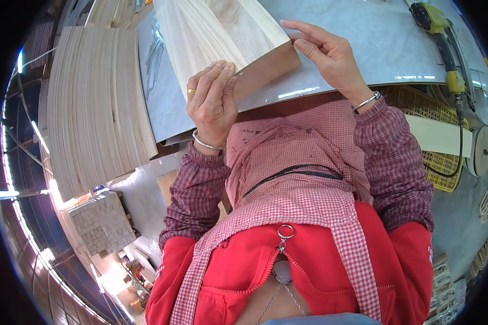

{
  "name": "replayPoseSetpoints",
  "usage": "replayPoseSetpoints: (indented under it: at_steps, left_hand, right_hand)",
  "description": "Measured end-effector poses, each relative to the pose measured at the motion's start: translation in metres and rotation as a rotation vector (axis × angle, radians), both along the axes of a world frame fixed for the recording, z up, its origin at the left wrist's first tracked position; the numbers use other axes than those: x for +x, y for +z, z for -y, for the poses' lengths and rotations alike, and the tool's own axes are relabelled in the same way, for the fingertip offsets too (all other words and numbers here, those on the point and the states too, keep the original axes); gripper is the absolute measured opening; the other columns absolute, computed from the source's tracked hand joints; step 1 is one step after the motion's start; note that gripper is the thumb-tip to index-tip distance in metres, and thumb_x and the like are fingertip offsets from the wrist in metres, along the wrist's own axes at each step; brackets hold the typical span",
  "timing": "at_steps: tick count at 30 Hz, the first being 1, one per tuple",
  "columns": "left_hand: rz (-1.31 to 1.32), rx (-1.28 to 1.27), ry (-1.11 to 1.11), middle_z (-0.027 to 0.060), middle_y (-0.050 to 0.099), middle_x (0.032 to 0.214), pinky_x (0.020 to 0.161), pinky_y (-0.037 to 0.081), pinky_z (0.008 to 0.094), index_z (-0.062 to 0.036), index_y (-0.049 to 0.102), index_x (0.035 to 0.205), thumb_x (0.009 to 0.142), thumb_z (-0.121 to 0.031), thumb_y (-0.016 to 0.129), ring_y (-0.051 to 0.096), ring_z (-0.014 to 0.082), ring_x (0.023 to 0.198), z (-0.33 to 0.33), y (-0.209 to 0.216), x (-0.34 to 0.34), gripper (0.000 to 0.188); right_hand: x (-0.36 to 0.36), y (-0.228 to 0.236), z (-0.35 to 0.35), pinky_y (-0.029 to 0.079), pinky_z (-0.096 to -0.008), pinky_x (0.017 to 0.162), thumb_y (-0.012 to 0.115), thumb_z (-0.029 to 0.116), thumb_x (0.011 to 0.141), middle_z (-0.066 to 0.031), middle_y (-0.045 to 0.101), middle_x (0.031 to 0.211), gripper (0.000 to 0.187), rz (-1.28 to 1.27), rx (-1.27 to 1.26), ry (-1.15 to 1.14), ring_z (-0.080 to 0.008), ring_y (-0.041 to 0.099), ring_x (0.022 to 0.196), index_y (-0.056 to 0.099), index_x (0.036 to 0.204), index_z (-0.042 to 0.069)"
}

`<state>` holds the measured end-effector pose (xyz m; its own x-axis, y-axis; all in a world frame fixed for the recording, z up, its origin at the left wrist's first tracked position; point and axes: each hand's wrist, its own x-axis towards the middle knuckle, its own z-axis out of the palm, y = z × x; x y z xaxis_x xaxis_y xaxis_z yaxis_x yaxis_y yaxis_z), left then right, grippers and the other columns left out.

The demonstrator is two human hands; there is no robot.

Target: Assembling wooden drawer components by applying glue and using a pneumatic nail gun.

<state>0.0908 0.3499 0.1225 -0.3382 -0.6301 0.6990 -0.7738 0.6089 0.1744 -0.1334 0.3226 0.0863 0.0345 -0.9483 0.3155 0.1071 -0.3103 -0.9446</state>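
Observation:
A pale wooden box-like piece (222, 32) with streaky grain lies on the grey-blue tabletop (363, 32), running off past the upper edge of the picture. Its near end face (268, 67) is plain brown. My left hand (214, 100) is closed on the near left part, fingers over the top edge and thumb against the brown face. At the near right corner, my right hand (331, 59) has its fingers stretched out and apart. The thumb and fingertips are by that corner; whether they touch it I cannot tell.
A stack of long thin wooden boards (97, 103) stands left of the table. Thin strips (156, 57) lie on the tabletop. At the right rests a yellow-black power tool (444, 46) with a hose, near a yellow crate (444, 176) and a round disc (481, 151).

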Motion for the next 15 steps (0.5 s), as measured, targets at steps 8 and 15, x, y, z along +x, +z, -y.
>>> replayPoseSetpoints:
  at_steps: [8,15]
  left_hand:
    - [0.014,0.002,-0.004,0.0054,0.068,0.097,0.084,0.049,0.0296,-0.0048,0.070,0.095,0.072,0.001,0.071,0.063,0.0220,0.092,0.010,0.000,0.000,0.024]
    - [-0.001,0.008,-0.001,0.0053,0.068,0.096,0.084,0.049,0.0293,-0.0048,0.070,0.095,0.073,0.002,0.071,0.063,0.0214,0.093,0.014,-0.002,-0.004,0.022]
  right_hand:
    - [-0.005,-0.003,-0.004,0.049,-0.0189,0.077,0.060,0.006,0.087,-0.0023,0.068,0.105,0.021,-0.175,0.021,-0.094,-0.0108,0.063,0.085,0.067,0.108,0.006]
    - [0.000,-0.001,-0.003,0.049,-0.0213,0.069,0.063,0.004,0.083,-0.0023,0.069,0.095,0.018,-0.328,-0.242,-0.280,-0.0130,0.063,0.076,0.067,0.100,0.005]
